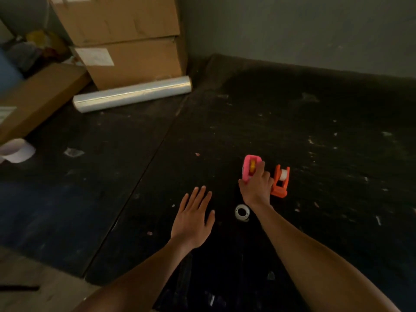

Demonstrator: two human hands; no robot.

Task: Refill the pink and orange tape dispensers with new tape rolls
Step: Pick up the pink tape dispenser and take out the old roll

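our right hand (256,188) clenched round the glossy pink dispenser (248,168), boxy orange dispenser (280,182) just right of it, translucent tape ring (242,212) below it, our left hand (193,218) flat, released

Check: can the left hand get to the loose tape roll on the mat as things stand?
Probably yes. The left hand is open and holds nothing, and the loose tape roll lies just to its right on bare mat. The right hand grips the pink dispenser farther away; its forearm passes close by.
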